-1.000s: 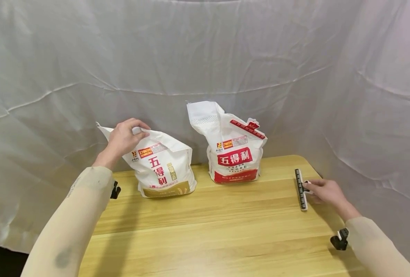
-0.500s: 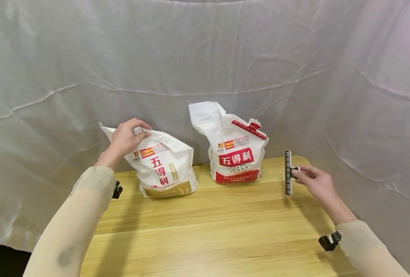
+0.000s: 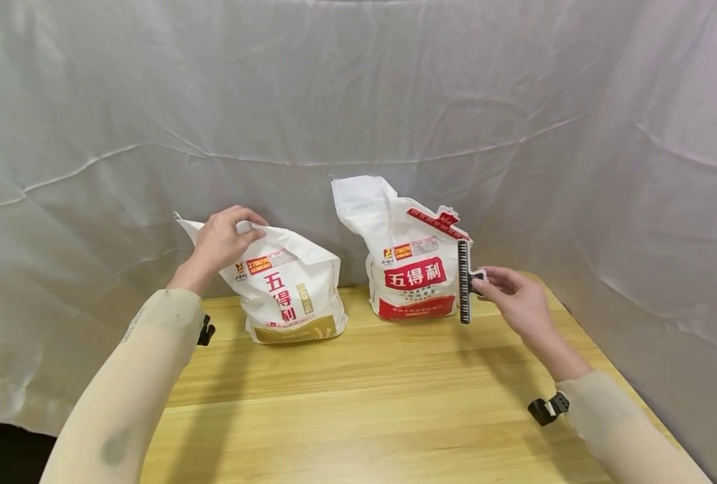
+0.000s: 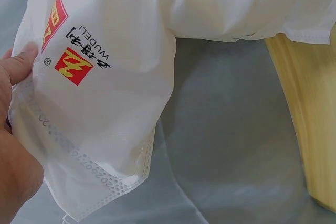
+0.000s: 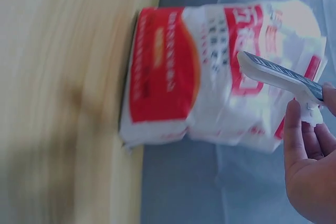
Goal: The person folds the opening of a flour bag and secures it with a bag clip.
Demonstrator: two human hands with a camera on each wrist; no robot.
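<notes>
My left hand (image 3: 224, 238) pinches the folded top edge of a white flour bag (image 3: 292, 289) with a gold band along its base. In the left wrist view the thumb lies on the bag (image 4: 121, 35) near its stitched corner. Between thumb and fingers my right hand (image 3: 516, 299) holds a black-and-white clip (image 3: 464, 282) with piano-key markings, its long bar upright. The clip is above the table and overlaps the right edge of a second flour bag (image 3: 409, 289) with red printing. A red clip (image 3: 437, 223) of like shape sits across that bag's top corner.
Both bags stand at the back of a wooden table (image 3: 334, 417). A grey cloth curtain (image 3: 358, 87) hangs behind and along the right side. Black camera mounts (image 3: 546, 409) are strapped at both wrists.
My right hand has lifted the black-and-white clip off the table's right side and carried it left to the red-printed bag. The left hand keeps its hold on the gold-banded bag.
</notes>
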